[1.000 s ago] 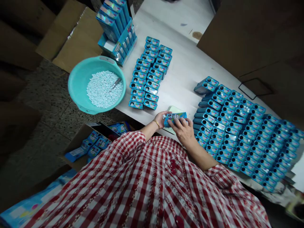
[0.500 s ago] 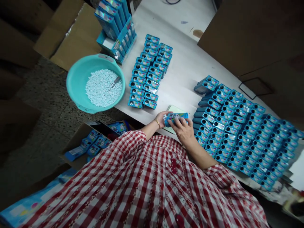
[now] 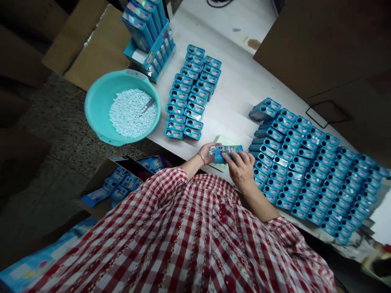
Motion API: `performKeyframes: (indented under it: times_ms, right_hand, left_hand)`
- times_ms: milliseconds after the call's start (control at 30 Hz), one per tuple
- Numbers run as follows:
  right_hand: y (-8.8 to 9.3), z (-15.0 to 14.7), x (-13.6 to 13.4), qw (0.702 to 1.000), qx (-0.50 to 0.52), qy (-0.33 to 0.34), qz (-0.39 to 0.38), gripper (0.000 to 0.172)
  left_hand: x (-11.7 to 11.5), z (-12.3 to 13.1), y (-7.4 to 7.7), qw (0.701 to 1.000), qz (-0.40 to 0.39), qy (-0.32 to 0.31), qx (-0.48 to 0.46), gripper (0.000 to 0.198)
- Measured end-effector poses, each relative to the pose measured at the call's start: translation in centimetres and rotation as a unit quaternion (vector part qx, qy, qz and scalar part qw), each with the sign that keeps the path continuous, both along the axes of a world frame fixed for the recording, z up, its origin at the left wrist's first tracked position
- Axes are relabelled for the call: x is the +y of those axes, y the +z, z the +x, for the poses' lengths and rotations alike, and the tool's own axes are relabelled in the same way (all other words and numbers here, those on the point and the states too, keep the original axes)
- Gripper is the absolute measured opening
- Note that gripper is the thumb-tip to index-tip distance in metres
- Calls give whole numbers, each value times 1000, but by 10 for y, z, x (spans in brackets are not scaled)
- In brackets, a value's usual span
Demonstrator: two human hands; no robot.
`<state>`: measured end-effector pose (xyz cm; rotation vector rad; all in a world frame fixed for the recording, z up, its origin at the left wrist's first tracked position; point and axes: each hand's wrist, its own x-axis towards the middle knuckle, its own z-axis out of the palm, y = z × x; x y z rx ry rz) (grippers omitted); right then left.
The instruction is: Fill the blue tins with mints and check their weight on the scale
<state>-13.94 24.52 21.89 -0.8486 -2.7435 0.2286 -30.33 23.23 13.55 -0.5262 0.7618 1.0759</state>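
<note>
My left hand (image 3: 206, 154) is cupped around several small white candies (image 3: 211, 150), at the front edge of the table. My right hand (image 3: 242, 171) grips a blue candy box (image 3: 226, 154) lying on its side, its left end close to my left palm. Whether that end touches the palm I cannot tell. Beneath the box lies a pale green pad (image 3: 222, 140), partly covered. To the left, a turquoise basin (image 3: 94, 110) holds a heap of white candies (image 3: 131, 116) with a metal spoon (image 3: 148, 105) stuck in it.
Upright blue boxes with round holes stand in two columns (image 3: 187, 103) and in a large block (image 3: 293, 162) at right. A display carton (image 3: 149, 57) sits beyond the basin. Brown cardboard (image 3: 324, 53) rises at back right; an open carton of boxes (image 3: 100, 203) is below left.
My right hand and the box have shifted slightly right, away from my left palm. The left hand has stayed nearly where it was, with its candies showing more clearly.
</note>
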Motion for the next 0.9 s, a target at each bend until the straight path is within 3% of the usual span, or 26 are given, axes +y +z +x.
performKeyframes:
  times_ms: [100,267,367,467,633,800,900]
  right_hand:
    - [-21,12,8,982,118,-75,-125,36]
    - [-75,27,13,877,302,-220,-304,34]
    - [-99,25,12,831,342,-250,-361,39]
    - [-114,19,10,815,347,-255,-388,41]
    - [-115,26,4,820,321,-231,-414,50]
    - [-91,53,-2,830,290,-217,-425,71]
    - [-78,65,0,819,328,-258,-393,68]
  left_hand:
    - [-2,-2,-2,1000,17,18,3,19]
    - [-9,-13,-1,999,24,33,13,22]
    - [-21,-24,-2,999,-1,38,35,21]
    - [-39,-35,-3,997,-30,54,52,19]
    - [-66,-50,3,992,-57,91,72,17]
    - [-79,-63,6,987,-71,116,88,19]
    - [-82,-67,6,984,-79,126,102,19]
